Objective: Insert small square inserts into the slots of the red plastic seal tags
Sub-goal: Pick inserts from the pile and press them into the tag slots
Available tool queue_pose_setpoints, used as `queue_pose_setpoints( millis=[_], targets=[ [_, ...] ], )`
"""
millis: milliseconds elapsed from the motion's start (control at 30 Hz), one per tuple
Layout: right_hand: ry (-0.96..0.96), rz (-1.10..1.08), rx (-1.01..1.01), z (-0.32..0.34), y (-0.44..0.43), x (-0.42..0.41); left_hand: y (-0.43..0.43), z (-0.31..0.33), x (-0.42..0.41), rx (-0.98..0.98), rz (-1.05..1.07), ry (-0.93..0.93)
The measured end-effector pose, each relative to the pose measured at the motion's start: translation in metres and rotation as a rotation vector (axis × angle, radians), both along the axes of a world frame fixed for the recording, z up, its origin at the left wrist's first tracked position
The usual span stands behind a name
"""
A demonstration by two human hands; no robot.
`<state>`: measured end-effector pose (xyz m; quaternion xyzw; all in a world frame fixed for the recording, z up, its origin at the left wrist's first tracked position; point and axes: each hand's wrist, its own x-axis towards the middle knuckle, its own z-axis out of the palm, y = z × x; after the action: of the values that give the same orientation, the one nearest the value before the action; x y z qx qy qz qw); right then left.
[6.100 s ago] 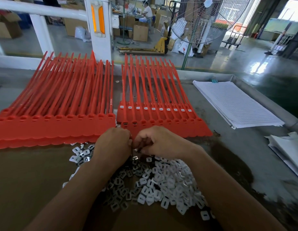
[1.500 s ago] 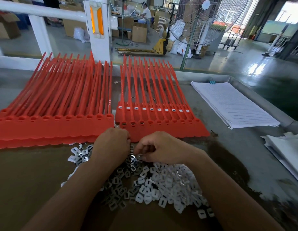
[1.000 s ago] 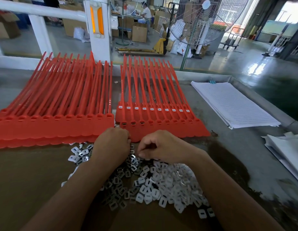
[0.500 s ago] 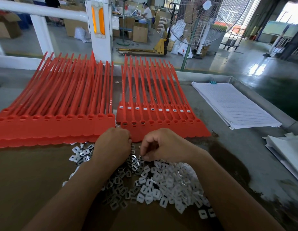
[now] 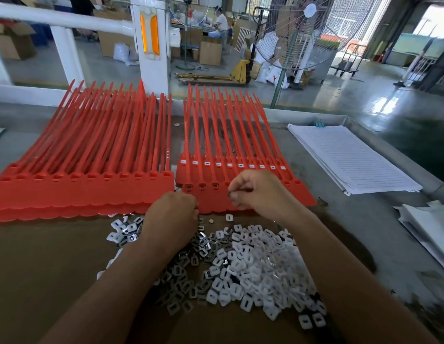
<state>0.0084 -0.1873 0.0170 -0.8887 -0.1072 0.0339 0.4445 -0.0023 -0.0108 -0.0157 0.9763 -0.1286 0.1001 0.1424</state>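
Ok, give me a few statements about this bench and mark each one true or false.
1. The pile of white inserts lies nearer the person than the red seal tags. True.
2. The right hand rests in that pile. False: it is over the right-hand batch of tags.
3. A stack of lined paper lies right of the tags. True.
4. The inserts sit in a tray. False: they lie loose on the work surface.

Bright daylight from right, floor glare, edges warped
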Motion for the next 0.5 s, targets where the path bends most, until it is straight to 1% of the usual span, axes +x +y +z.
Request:
queue_pose_setpoints(
  millis=[67,133,200,433,500],
  targets=[
    [0.0,-0.064,-0.033,0.001,0.0,0.012,0.001,-0.001,0.0,0.0,-0.004,-0.005],
    [-0.032,-0.101,-0.12,0.001,0.0,0.024,0.001,-0.001,0.0,-0.004,-0.002,-0.012],
    [-0.036,-0.113,-0.19,-0.002,0.001,0.035,0.0,-0.001,0.0,-0.004,0.001,-0.015],
    [0.015,-0.139,-0.273,-0.017,0.006,0.054,0.002,-0.002,0.0,0.006,-0.004,-0.053],
    [0.02,-0.133,-0.324,-0.017,0.007,0.054,0.002,-0.002,0.001,0.007,-0.008,-0.055]
  ],
)
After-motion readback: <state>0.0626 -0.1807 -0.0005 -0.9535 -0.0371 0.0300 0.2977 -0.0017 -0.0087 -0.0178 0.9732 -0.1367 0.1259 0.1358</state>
